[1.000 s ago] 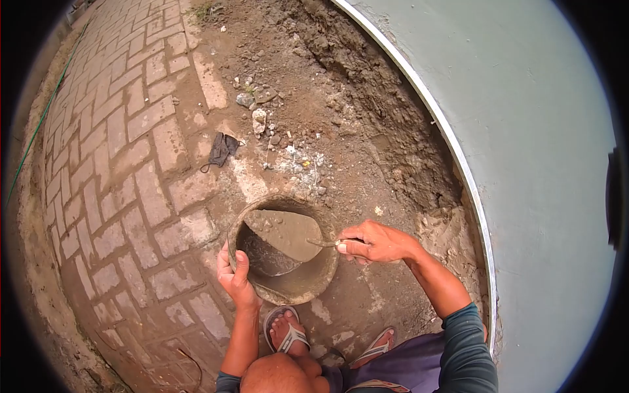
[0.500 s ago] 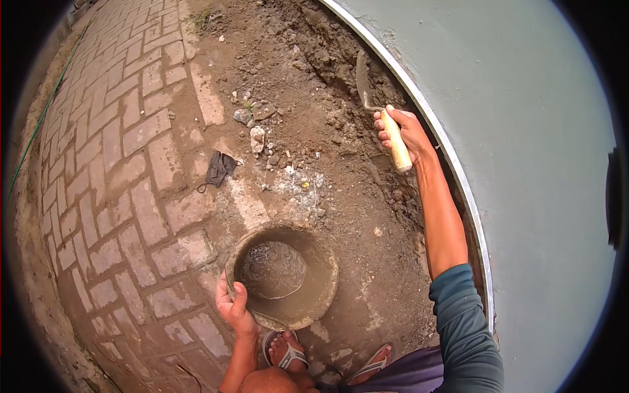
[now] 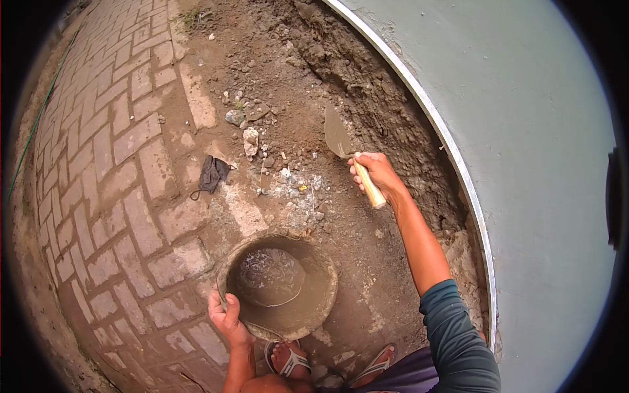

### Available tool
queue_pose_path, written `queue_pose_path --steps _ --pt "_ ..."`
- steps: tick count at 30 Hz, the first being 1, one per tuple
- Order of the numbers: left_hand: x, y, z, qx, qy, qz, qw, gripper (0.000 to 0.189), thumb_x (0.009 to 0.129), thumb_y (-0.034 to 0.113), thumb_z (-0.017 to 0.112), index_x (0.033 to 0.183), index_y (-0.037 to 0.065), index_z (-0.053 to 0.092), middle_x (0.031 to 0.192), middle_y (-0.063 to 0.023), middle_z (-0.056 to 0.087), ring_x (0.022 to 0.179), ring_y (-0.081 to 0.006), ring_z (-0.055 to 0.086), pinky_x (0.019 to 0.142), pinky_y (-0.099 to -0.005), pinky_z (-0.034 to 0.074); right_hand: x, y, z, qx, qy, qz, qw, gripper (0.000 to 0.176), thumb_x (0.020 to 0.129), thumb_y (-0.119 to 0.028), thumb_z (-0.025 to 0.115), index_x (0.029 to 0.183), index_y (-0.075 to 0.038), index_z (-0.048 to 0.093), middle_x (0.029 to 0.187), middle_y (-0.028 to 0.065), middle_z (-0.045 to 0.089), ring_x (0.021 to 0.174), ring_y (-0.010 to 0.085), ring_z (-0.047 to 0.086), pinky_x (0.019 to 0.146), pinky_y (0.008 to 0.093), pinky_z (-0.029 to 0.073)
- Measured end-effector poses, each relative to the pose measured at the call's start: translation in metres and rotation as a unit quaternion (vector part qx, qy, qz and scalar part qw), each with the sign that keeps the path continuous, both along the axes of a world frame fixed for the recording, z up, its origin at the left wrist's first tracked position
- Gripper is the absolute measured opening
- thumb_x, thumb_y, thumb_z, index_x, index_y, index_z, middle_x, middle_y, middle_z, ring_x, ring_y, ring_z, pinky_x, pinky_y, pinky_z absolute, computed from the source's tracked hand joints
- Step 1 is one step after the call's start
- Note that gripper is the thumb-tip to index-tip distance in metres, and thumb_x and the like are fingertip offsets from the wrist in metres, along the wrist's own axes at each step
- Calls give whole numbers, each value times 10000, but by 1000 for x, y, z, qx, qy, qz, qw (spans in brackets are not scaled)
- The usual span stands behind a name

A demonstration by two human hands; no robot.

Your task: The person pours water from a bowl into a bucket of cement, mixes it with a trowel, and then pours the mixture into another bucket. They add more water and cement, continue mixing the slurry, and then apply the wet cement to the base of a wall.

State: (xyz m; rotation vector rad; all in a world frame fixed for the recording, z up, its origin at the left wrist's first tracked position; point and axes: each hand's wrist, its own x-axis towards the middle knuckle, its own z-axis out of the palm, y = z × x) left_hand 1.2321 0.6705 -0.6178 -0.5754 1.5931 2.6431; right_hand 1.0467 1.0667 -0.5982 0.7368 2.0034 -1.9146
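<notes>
Brick paving [image 3: 111, 164] runs along our left and a pale wall [image 3: 524, 164] curves past on the right, with bare dirt [image 3: 295, 78] between. Our left hand [image 3: 228, 319] grips the near rim of the mortar bucket [image 3: 329, 274], which sits just ahead of our feet. Our right hand [image 3: 375, 173] is closed round the wooden handle of the trowel [image 3: 337, 134], its blade over the dirt, well beyond the bucket
</notes>
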Motion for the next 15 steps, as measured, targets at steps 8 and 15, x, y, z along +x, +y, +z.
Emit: queue_pose_path --steps 8,15 --pt "0 4 4 0 -8 8 1000 472 951 269 688 1272 -13 489 1130 -103 637 963 -172 627 831 -305 513 -1 9 30 25 54 -59 997 260 1013 -247 529 969 4 583 718 38 598 525 97 555 413 249 472" --pt "-6 13 6 -22 7 11 1000 308 947 279 695 1071 36 552 1083 -85 652 930 -143 615 802 -290 506 71 -20 71 234 38 138 962 271 984 -273 568 913 -18 627 744 21 610 557 95 562 520 291 497"
